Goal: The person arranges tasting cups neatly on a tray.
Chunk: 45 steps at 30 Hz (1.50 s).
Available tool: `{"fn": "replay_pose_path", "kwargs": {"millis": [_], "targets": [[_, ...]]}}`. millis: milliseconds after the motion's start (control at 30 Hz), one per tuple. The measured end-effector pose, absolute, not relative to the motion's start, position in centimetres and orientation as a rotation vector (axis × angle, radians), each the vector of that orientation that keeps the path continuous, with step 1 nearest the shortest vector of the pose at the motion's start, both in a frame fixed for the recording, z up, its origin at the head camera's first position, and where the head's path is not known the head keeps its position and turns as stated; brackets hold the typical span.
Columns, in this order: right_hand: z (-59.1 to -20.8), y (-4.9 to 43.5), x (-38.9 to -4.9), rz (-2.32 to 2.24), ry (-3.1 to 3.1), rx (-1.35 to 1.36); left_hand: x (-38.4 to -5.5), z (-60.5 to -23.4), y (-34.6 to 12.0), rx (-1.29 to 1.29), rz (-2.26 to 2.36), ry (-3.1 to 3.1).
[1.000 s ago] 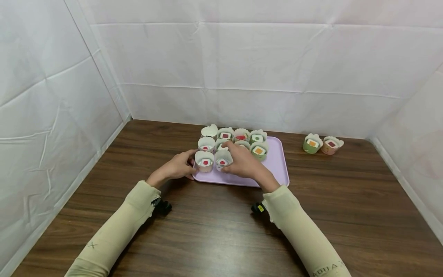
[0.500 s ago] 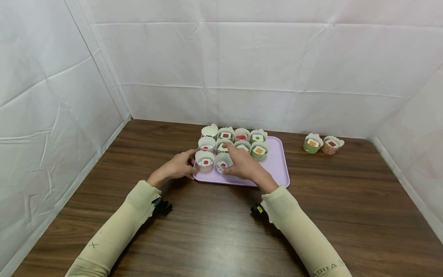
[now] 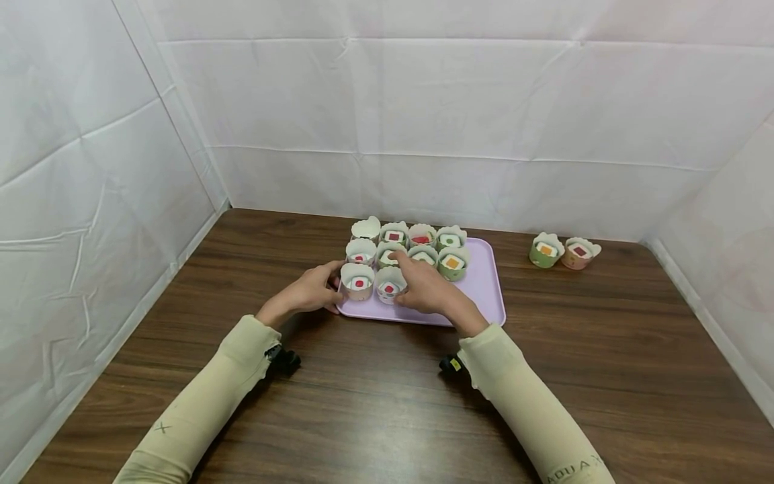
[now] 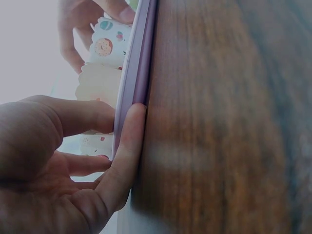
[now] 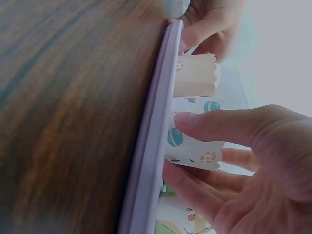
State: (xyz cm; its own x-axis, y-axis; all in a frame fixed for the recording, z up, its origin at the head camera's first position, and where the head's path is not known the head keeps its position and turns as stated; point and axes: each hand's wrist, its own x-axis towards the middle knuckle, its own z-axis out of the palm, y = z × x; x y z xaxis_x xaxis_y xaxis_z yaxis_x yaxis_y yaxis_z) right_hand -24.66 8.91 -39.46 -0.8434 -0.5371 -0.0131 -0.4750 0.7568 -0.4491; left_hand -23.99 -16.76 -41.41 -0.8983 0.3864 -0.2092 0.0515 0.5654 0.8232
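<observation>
A lilac tray (image 3: 484, 282) carries rows of scalloped paper cupcake cups with small white pieces inside, some topped with red, orange or green. At the tray's left front corner my left hand (image 3: 311, 289) grips the rim, its thumb (image 4: 100, 117) above and one finger beneath. My right hand (image 3: 426, 289) holds a white paper cupcake cup (image 5: 195, 148) printed with teal shapes and a doughnut, in the front row. Its thumb lies across the near side, and the other fingers are partly hidden behind. A pinkish cup (image 3: 358, 286) stands just left of it.
Off to the right on the brown wooden table (image 3: 375, 403) stand a green cup (image 3: 545, 251) and a pink-orange cup (image 3: 579, 254), side by side. White sheeting (image 3: 423, 101) rises along the back and both sides of the table.
My right hand has shifted slightly to the right, so more of the cups behind it show. The left hand and the tray look unmoved.
</observation>
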Motion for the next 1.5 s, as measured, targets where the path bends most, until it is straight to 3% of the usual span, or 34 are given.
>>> {"fn": "replay_pose_path", "kwargs": {"millis": [1500], "targets": [[-38.3, 10.7, -24.0, -0.601, 2.737, -0.853, -23.9, -41.3, -16.7, 0.371, 1.267, 2.44]]}}
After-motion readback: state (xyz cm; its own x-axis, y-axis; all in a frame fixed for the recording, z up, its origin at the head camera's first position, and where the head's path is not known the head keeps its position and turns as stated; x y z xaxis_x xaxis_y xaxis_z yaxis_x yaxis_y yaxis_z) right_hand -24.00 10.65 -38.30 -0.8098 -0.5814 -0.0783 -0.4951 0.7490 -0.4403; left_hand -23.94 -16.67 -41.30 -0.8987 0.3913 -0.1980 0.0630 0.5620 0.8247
